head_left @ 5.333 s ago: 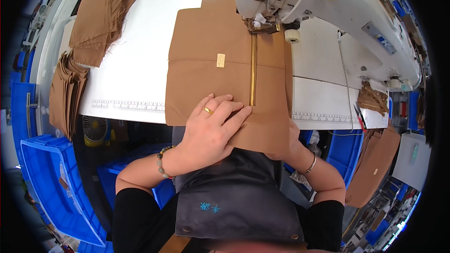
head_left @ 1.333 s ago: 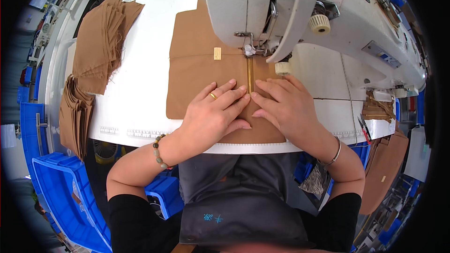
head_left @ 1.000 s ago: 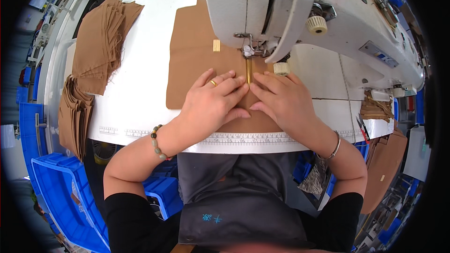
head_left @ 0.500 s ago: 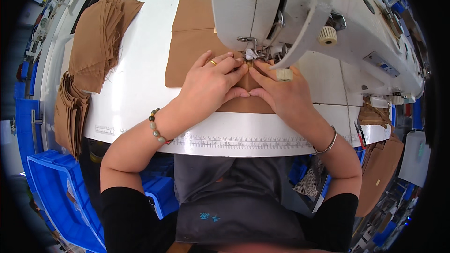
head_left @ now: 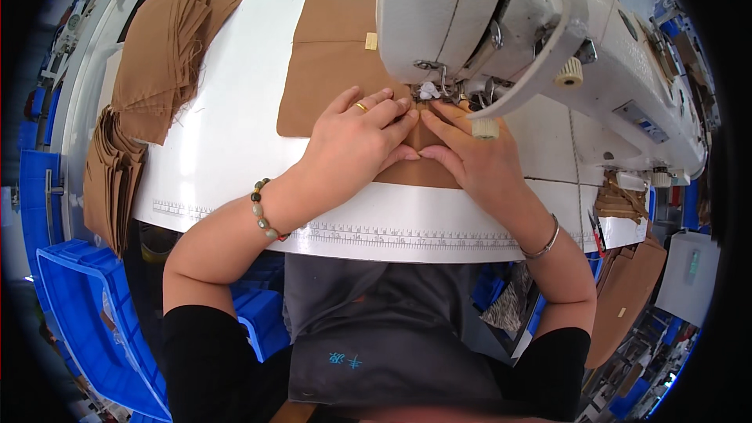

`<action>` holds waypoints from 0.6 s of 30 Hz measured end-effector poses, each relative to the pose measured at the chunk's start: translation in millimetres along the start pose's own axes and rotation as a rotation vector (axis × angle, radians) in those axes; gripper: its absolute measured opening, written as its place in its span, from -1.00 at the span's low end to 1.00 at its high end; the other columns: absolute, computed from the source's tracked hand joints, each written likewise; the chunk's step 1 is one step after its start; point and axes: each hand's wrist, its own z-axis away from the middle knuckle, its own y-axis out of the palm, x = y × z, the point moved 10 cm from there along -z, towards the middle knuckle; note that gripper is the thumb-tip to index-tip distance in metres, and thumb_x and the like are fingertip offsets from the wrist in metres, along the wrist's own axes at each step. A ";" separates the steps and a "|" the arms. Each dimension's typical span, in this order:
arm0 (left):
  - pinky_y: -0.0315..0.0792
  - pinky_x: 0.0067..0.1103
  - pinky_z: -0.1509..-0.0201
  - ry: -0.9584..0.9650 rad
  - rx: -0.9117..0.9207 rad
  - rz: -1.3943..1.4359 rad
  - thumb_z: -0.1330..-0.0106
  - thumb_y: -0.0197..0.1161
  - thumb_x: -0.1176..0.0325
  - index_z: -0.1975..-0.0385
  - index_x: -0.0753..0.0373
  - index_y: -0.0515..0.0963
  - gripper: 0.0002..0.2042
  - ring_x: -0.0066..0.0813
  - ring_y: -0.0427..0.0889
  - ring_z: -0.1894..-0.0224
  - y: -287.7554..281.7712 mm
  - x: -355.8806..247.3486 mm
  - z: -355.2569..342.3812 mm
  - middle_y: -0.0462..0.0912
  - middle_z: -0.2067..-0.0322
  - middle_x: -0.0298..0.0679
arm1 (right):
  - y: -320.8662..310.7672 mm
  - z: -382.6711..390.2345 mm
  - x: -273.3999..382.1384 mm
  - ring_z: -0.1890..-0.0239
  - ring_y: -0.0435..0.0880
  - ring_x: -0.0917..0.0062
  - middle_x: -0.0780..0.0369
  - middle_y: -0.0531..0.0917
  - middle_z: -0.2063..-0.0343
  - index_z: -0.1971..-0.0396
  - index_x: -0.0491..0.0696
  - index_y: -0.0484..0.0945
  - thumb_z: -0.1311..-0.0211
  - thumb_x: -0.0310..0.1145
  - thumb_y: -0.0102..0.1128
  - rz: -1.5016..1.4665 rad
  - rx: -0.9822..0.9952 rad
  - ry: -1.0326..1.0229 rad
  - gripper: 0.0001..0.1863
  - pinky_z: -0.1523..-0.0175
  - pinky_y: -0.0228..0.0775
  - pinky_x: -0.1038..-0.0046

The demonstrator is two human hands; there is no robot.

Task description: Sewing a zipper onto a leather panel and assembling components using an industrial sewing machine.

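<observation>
A brown fabric piece (head_left: 333, 82) lies flat on the white table under the head of a white sewing machine (head_left: 439, 19). My left hand (head_left: 356, 137) rests on it, left of the needle area, with its fingers bent and its thumb gripping the cloth. From the right, my right hand (head_left: 474, 145) grips the same cloth, its fingers partly behind the machine's curved guard. Both index fingers and thumbs nearly meet just in front of the presser foot (head_left: 427, 92), around a narrow strip of cloth. The needle itself cannot be made out.
Stacks of brown cloth pieces (head_left: 160, 55) lie at the table's left edge. A printed ruler strip (head_left: 392, 236) follows the front edge. Scissors (head_left: 598, 233) and brown scraps (head_left: 619, 202) are at the right. A blue crate (head_left: 82, 329) stands lower left, and brown panels (head_left: 627, 305) hang lower right.
The whole view has shifted slightly, with the machine appearing farther right and a small tan label on the cloth now more visible. My hands keep their places on the cloth.
</observation>
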 end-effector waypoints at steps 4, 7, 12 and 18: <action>0.47 -0.16 -0.31 0.013 -0.010 -0.016 -0.18 0.41 -0.02 -0.06 0.17 0.70 -0.48 -0.26 0.62 -0.25 -1.9 -3.3 2.4 0.68 0.01 -0.27 | 11.6 9.9 -28.6 -0.02 0.67 0.29 0.20 0.75 0.09 -0.06 -0.03 0.71 -0.24 -0.29 0.43 -0.443 0.010 0.193 -0.61 -0.31 0.43 0.22; 0.48 -0.16 -0.31 0.004 0.000 -0.003 -0.18 0.41 -0.03 -0.07 0.18 0.69 -0.47 -0.25 0.62 -0.25 -1.7 -4.7 2.9 0.69 -0.01 -0.27 | 27.8 17.0 -60.7 0.01 0.70 0.31 0.20 0.76 0.14 -0.03 -0.04 0.73 -0.34 -0.39 0.33 -1.093 -0.010 0.431 -0.72 -0.27 0.44 0.28; 0.48 -0.17 -0.30 0.000 0.012 -0.013 -0.17 0.42 -0.03 -0.09 0.17 0.69 -0.46 -0.25 0.62 -0.25 -2.2 -6.3 2.8 0.68 -0.03 -0.27 | 30.4 17.5 -62.3 -0.12 0.74 0.39 0.12 0.78 -0.05 0.04 -0.12 0.75 -0.38 -0.43 0.28 -1.283 0.035 0.518 -0.77 -0.27 0.49 0.26; 0.48 -0.16 -0.30 0.000 0.017 -0.016 -0.16 0.43 -0.02 -0.09 0.16 0.69 -0.46 -0.24 0.62 -0.25 -2.6 -6.6 3.9 0.68 -0.04 -0.27 | 1.3 4.6 1.7 0.03 0.67 0.26 0.21 0.73 -0.09 -0.06 -0.03 0.72 -0.26 -0.15 0.37 -0.061 0.008 0.000 -0.58 -0.38 0.33 0.04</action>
